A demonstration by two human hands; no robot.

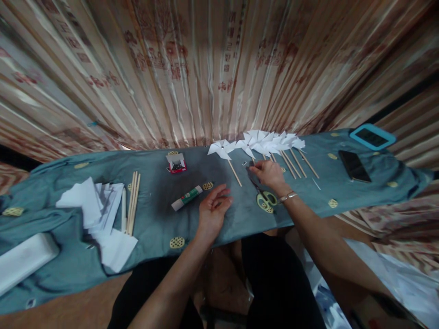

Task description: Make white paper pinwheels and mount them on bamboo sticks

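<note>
My left hand (pixel 211 211) rests on the blue-grey cloth (pixel 154 219), fingers loosely curled and apart, holding nothing, just right of a glue stick (pixel 187 198). My right hand (pixel 270 175) lies further back with its fingers curled down on the cloth near a tiny dark piece; whether it pinches anything is unclear. Yellow-handled scissors (pixel 265 199) lie beside its wrist. One white paper pinwheel (pixel 222 149) on a wooden stick lies just left of that hand, and several more pinwheels (pixel 274 142) lie in a row behind it.
A pile of white paper squares (pixel 98 210) and several wooden sticks (pixel 132 201) lie at the left, with a white roll (pixel 24 260) further left. A small red-and-white box (pixel 176 163) sits at the back. A black phone (pixel 355 165) and a teal-cased device (pixel 372 136) lie right.
</note>
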